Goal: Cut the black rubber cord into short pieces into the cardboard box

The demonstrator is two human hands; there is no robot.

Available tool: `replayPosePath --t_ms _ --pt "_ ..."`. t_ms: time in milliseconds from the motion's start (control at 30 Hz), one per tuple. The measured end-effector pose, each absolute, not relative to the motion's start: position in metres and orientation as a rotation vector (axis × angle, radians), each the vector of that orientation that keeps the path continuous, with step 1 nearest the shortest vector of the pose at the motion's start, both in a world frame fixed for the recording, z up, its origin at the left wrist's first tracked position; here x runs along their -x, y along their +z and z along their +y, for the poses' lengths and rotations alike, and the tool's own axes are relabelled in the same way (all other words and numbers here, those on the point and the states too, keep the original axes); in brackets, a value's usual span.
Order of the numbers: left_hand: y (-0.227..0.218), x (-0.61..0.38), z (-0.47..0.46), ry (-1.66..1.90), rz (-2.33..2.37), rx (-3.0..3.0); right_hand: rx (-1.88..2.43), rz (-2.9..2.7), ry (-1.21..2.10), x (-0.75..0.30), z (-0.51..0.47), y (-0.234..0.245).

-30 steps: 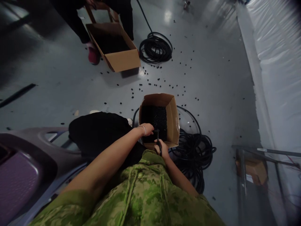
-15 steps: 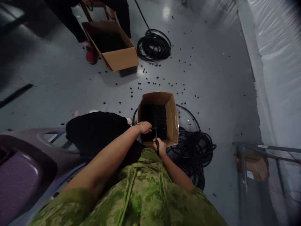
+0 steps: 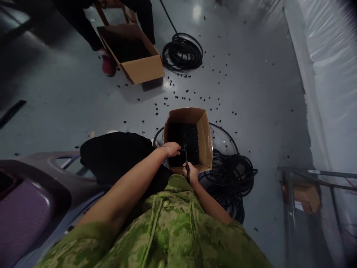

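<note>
text: none legible | far-right carton (image 3: 310,197): white label (image 3: 299,205) (too small)

head camera | from above the shirt (image 3: 174,227) | facing forward, steeply down | floor (image 3: 251,93) farther off

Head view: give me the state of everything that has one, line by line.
Near carton, open, partly filled with black bits
Far carton, open, dark inside
Far black line, coiled
Near black line, loosely heaped in loops
Black tool, gripped in right hand; open or shut unclear
Left hand, beside the tool's tip
</note>
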State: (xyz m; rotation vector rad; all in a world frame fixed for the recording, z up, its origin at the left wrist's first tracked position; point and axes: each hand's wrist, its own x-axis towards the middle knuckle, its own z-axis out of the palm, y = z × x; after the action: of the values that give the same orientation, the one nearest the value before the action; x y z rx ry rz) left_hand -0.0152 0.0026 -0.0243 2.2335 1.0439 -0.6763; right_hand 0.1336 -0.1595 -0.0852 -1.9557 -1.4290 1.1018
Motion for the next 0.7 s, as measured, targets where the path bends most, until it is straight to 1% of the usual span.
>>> replayPosePath --t_ms 133,233,467,700 --pt "-0.021 0.015 0.002 -0.684 1.052 -2.214 1.926 -1.444 1.214 -0.139 -0.159 -0.072" --pt "-0.021 0.014 0.001 -0.678 1.065 -2.206 2.003 -1.511 1.253 -0.143 -0.156 -0.058" --pt "-0.019 0.013 0.0 -0.631 1.095 -2.213 2.403 -1.924 1.068 -0.153 -0.14 -0.022" --pt "-0.017 0.01 -0.001 -0.617 1.103 -2.212 2.489 -2.109 0.988 -0.161 -0.134 -0.005"
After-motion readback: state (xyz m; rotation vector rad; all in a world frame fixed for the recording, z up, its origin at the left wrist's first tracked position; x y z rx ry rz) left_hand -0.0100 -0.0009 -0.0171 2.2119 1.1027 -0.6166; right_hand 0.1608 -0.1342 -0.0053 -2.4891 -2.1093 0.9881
